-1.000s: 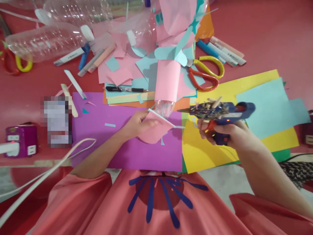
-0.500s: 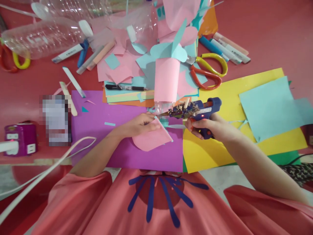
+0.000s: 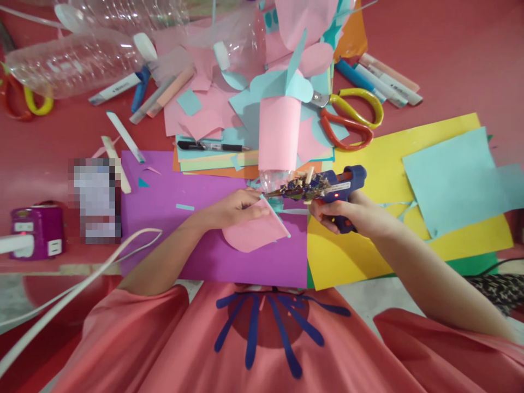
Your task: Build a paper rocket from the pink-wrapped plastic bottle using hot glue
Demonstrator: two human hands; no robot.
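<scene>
Between the fingers of my left hand (image 3: 241,207) is a folded piece of pink paper (image 3: 249,232) with a thin light-blue edge, held above the purple sheet (image 3: 164,218). My right hand (image 3: 344,212) is wrapped around a dark blue glue gun (image 3: 346,183), its red light lit and its front crusted with debris. The gun's nozzle points left, at the upper corner of the pink paper; whether it touches cannot be told. Just behind stands a plastic bottle (image 3: 276,179) wrapped in pink paper (image 3: 279,134), with blue paper petals (image 3: 286,84) at its far end.
Scissors (image 3: 352,120) lie right of the bottle, with markers (image 3: 379,82) beyond. A yellow sheet (image 3: 360,251) carries a light-blue sheet (image 3: 454,180). Clear bottles (image 3: 77,60) lie back left. A phone (image 3: 97,202) and a purple power socket (image 3: 36,232) with a white cable (image 3: 94,275) sit left.
The glue gun has shifted very slightly left with my right hand. My left hand keeps the pink paper in nearly the same place. The whole view has moved a little.
</scene>
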